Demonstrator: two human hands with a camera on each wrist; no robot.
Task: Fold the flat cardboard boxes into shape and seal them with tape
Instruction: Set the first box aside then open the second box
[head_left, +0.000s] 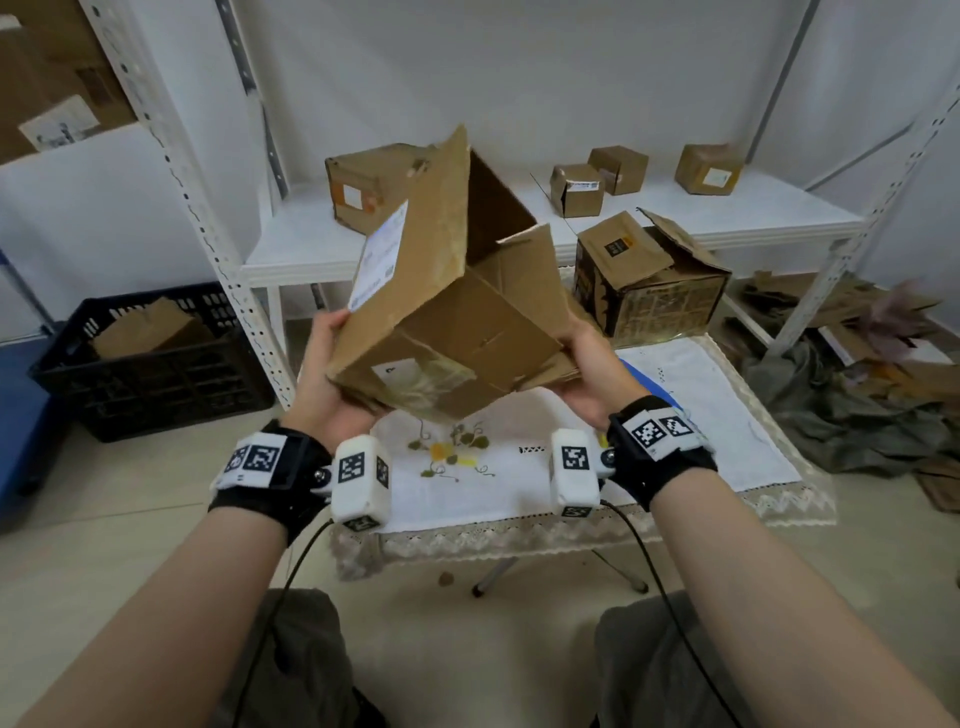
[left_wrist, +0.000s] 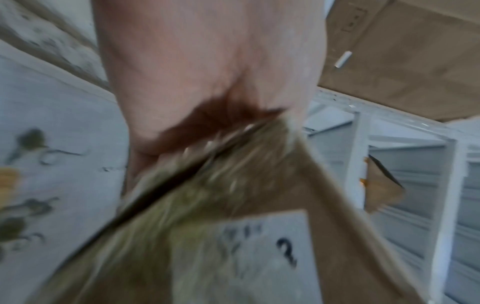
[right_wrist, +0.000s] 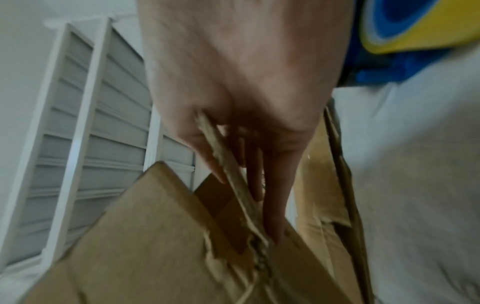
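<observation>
both hands hold one cardboard box (head_left: 457, 332) in the air above the bench (head_left: 727, 415): left hand (head_left: 324, 379) grips its lower corner, right hand (head_left: 587, 364) pinches a torn flap. that worn flap may rip, and the box could drop.

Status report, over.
Left hand and right hand grip the box, lifted over the table. Top flaps open, untaped. Nothing in the way.
</observation>
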